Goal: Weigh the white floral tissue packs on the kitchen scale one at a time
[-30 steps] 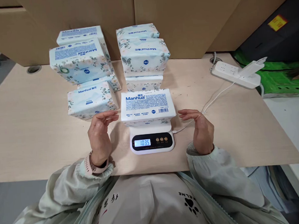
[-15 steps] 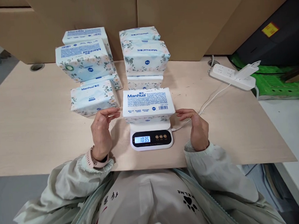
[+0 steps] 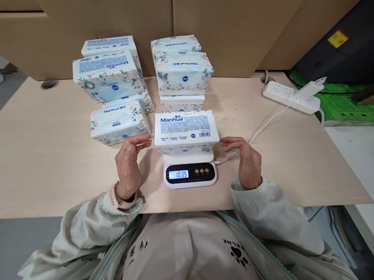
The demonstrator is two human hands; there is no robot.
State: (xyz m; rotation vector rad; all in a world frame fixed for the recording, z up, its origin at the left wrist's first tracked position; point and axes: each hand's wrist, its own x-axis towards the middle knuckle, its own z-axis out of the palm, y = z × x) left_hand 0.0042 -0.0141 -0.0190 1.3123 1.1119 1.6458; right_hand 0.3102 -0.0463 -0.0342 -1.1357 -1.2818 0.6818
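A white and blue tissue pack (image 3: 186,131) lies on the white digital scale (image 3: 191,180), its printed side with a barcode facing up. The lit display reads 103.5. My left hand (image 3: 128,167) is just left of the pack, open and apart from it, with fingers extended. Open too, my right hand (image 3: 247,159) has its fingertips close to the pack's right end; whether they touch it I cannot tell. Behind my left hand stands another tissue pack (image 3: 118,123).
Several stacked tissue packs (image 3: 107,79) are at the back left, more packs (image 3: 184,72) behind the scale. Cardboard boxes (image 3: 212,28) line the table's back. A white power strip (image 3: 290,95) sits at right, its cable (image 3: 268,124) running toward the scale.
Both hands and the pack on the scale hold practically the same positions. The view has shifted very slightly; the display still reads 103.5.
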